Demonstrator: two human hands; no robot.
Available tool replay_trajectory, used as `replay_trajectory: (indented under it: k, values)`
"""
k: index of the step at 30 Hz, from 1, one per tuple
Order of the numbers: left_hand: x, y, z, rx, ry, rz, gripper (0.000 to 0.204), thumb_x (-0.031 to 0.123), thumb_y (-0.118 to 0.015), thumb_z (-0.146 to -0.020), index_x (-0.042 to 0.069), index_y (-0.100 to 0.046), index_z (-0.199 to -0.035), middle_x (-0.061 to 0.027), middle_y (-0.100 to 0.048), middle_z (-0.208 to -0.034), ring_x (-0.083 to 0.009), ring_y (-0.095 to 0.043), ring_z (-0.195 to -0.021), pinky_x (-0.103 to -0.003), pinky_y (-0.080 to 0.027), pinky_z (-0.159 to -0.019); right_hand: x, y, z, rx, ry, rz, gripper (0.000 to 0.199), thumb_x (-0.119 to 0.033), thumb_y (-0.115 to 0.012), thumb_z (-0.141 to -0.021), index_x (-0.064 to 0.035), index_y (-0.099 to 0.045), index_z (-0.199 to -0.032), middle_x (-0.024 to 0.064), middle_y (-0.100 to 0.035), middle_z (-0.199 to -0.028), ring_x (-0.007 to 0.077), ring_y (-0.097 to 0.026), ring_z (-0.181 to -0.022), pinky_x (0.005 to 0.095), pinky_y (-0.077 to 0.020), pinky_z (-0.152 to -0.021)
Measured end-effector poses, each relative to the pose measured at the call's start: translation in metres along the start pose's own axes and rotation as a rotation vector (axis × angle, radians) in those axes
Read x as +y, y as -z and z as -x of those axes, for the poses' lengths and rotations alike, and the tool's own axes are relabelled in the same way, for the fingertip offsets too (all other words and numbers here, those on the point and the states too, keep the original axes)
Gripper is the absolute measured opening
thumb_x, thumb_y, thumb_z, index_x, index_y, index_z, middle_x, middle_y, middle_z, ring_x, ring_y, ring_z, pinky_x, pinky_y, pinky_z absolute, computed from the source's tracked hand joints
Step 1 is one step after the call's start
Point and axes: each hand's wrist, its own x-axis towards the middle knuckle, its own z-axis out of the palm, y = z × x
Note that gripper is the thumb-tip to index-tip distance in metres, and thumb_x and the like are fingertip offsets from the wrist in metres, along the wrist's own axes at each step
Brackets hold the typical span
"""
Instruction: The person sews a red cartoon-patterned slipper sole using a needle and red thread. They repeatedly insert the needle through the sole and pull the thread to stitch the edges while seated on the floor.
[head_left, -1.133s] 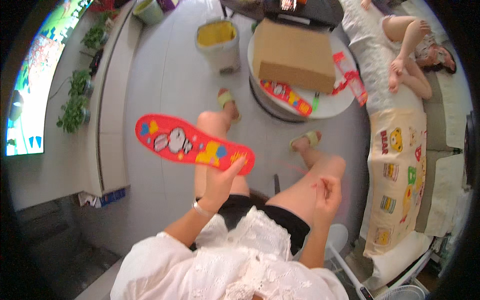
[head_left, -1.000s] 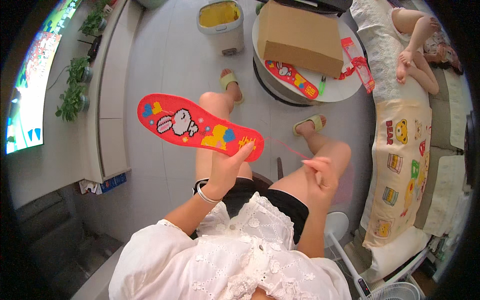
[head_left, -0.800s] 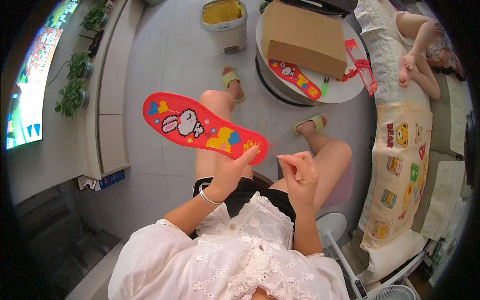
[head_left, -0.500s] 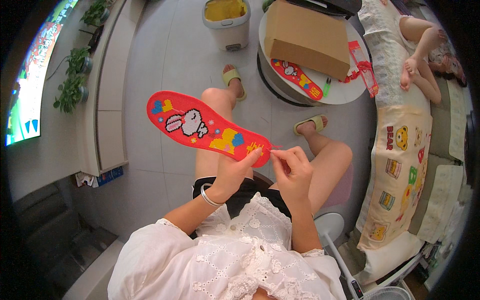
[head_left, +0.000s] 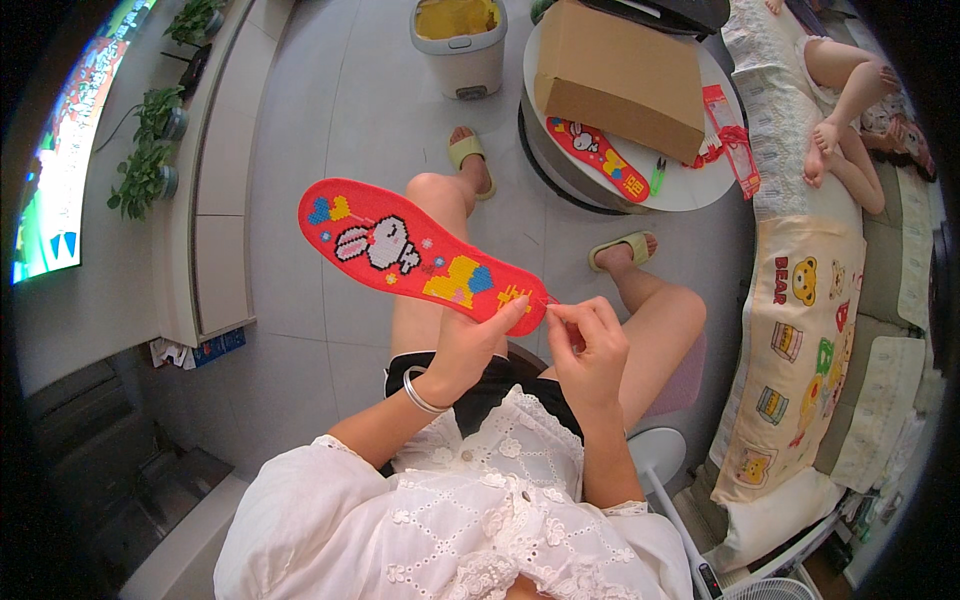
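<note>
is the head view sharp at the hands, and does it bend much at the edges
Head view: the red insole and both hands are sharp in even, soft light; straight lines such as the white cabinet bow toward the rim, and the corners go black.

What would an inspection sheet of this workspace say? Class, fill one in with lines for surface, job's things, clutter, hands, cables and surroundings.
Surface: round white table beyond the knees; grey tiled floor.
Job's things: red embroidered insole held above the lap.
Clutter: cardboard box, second insole on the table.
Hands: left hand grips the insole's heel end; right hand pinches at its edge.
Cables: nothing seen.
Surroundings: bin, potted plants, sofa with another person's legs.
</note>
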Motion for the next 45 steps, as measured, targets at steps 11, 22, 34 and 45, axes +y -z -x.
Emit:
replay_trajectory:
  k: [11, 22, 34, 45]
  values:
    - [0.002, 0.001, 0.005, -0.024, -0.099, -0.239, 0.013, 0.006, -0.065, -0.086, 0.001, -0.063, -0.097, -0.0023, -0.066, -0.092, -0.0108, -0.061, -0.081, -0.024, -0.048, -0.067, 0.001, 0.0, 0.0, -0.046, -0.043, 0.02, 0.009, 0.002, -0.066, -0.076, -0.0011, -0.065, -0.084, 0.0089, -0.056, -0.073, 0.0191, -0.058, -0.056, 0.0293, -0.0464, -0.051]
    - [0.013, 0.002, 0.005, -0.278, -0.803, -0.87, 0.04, 0.006, -0.072, -0.067, 0.002, -0.066, -0.106, -0.0153, -0.064, -0.102, -0.0284, -0.064, -0.089, -0.034, -0.052, -0.075, 0.043, -0.013, 0.014, -0.195, -0.49, -0.645, 0.008, -0.008, -0.063, -0.088, -0.0008, -0.062, -0.089, 0.0045, -0.064, -0.083, 0.0124, -0.063, -0.072, 0.0261, -0.0496, -0.061]
    - [0.007, 0.007, 0.009, -0.335, -0.718, -0.822, 0.042, 0.007, -0.077, -0.064, 0.009, -0.071, -0.106, -0.0091, -0.062, -0.093, -0.0215, -0.062, -0.081, -0.03, -0.051, -0.071, 0.07, -0.003, 0.026, -0.367, -0.731, -1.082, 0.02, -0.006, -0.064, -0.088, -0.0029, -0.053, -0.105, 0.0066, -0.062, -0.097, 0.0125, -0.061, -0.086, 0.0247, -0.052, -0.073]
    - [0.003, 0.008, 0.013, -0.366, -0.591, -0.695, 0.033, 0.011, -0.074, -0.071, 0.008, -0.072, -0.104, -0.0092, -0.063, -0.092, -0.0197, -0.062, -0.082, -0.028, -0.05, -0.071, 0.064, 0.0, 0.031, -0.362, -0.693, -0.994, 0.026, -0.007, -0.066, -0.087, -0.0067, -0.053, -0.109, 0.0003, -0.06, -0.094, 0.0075, -0.056, -0.081, 0.021, -0.0439, -0.066]
